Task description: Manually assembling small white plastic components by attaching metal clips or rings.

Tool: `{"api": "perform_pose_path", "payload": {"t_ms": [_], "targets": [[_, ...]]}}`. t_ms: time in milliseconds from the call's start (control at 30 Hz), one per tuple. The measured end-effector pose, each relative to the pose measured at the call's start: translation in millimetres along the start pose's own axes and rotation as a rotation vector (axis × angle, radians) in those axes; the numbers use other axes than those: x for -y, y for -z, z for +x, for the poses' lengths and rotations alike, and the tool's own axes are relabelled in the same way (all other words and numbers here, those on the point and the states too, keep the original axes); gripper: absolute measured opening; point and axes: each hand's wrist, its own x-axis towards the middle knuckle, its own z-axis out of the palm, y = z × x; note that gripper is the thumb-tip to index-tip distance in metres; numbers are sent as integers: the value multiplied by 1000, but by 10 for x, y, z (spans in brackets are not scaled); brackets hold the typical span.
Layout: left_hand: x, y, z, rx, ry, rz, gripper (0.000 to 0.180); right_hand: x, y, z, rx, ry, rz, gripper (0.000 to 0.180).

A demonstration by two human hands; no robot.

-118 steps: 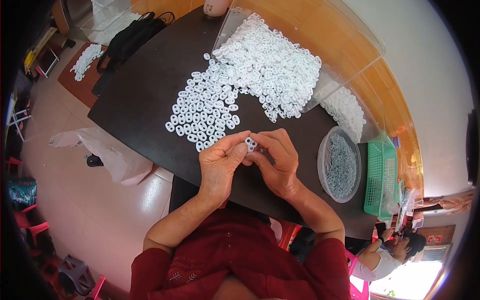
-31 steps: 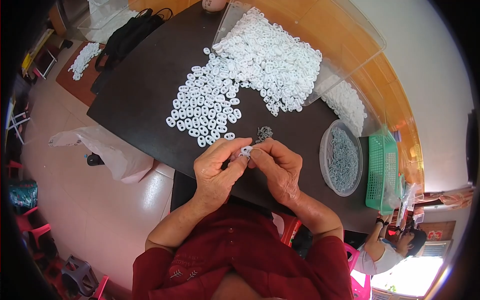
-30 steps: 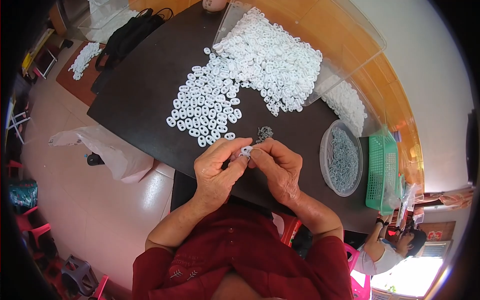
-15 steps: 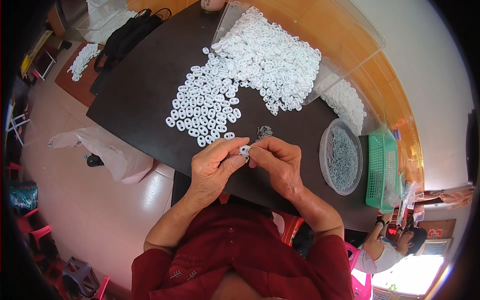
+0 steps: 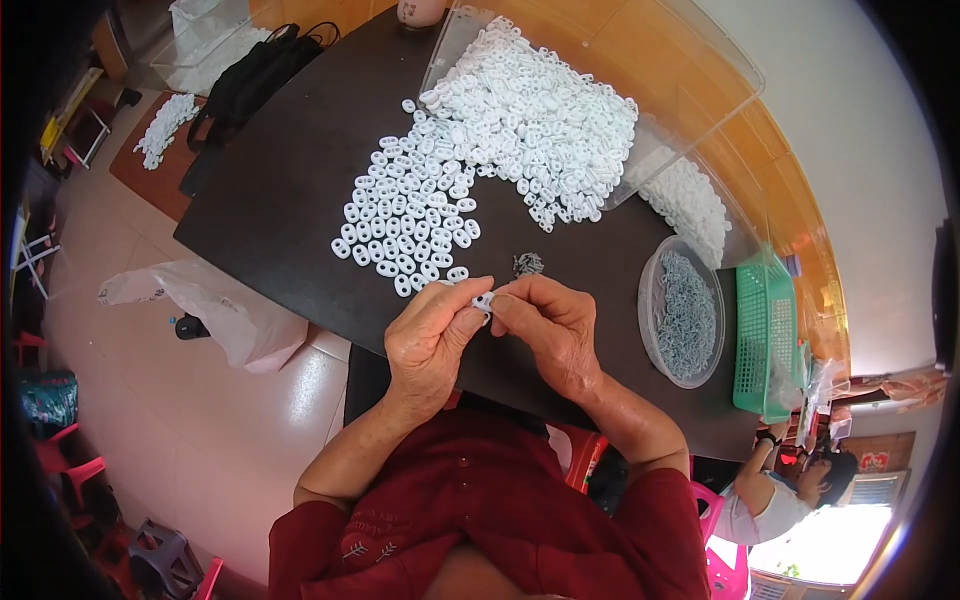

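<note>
At the table's near edge, my left hand (image 5: 428, 340) pinches a small white oval plastic piece (image 5: 483, 301) with two holes between thumb and forefinger. My right hand (image 5: 550, 325) meets it from the other side, its thumb and fingertips closed at the piece's right edge. Whatever those fingertips hold is too small and covered to make out. Just beyond my hands lies a little pile of grey screw-like parts (image 5: 528, 264). Many similar white oval pieces (image 5: 405, 225) are spread flat to the left, joining a large heap (image 5: 545, 120) that spills from a clear bin lying tipped.
Right of my hands stands a round clear tub (image 5: 647, 315) of grey parts, beside a green basket (image 5: 750, 345). More white pieces (image 5: 690, 205) fill a container behind. A black bag (image 5: 255, 85) sits far left; a plastic bag (image 5: 225, 310) hangs low left. Another person (image 5: 780, 495) is at right.
Both hands have shifted slightly left with the white piece, which appears tilted a little differently between the fingertips. The spread pieces and containers stay as they were.
</note>
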Motion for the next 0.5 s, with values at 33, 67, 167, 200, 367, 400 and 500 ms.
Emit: {"api": "perform_pose_path", "payload": {"t_ms": [33,67,167,200,367,400,500], "targets": [[-8,-3,-1,-1,0,1,25,8,-5,-6,12,3,1,11],[-24,-10,4,-6,18,-42,24,-25,-3,-5,11,4,1,11],[-15,6,-2,-14,41,-65,24,-90,-6,10,-17,269,-227,14],[-6,20,-8,-17,46,-45,24,-33,-15,14,-15,371,-326,18],[-49,13,4,-33,10,-28,24,-27,-60,57,-39,658,-538,32],[-56,13,4,-36,3,-36,24,-46,-61,69,-60,706,-554,34],[-44,15,-8,-42,-23,-29,25,-71,-61,90,-85,769,-564,36]]}}
